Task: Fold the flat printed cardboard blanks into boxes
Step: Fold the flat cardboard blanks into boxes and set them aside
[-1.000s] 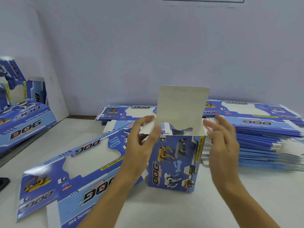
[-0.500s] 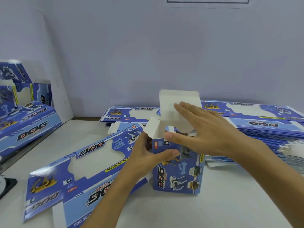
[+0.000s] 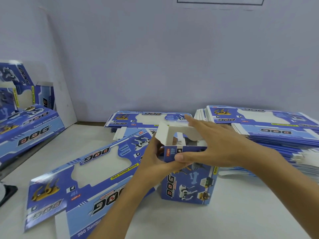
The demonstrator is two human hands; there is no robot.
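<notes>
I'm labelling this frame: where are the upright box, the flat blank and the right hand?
upright box (image 3: 188,188), head view, its printed front panel.
flat blank (image 3: 96,171), head view, beside its window cutout.
right hand (image 3: 215,145), head view, its back.

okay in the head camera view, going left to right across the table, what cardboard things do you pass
Assembled blue printed boxes → flat blue printed cardboard blank → upright half-folded blue box held by both hands → tall stack of flat blue blanks.
</notes>
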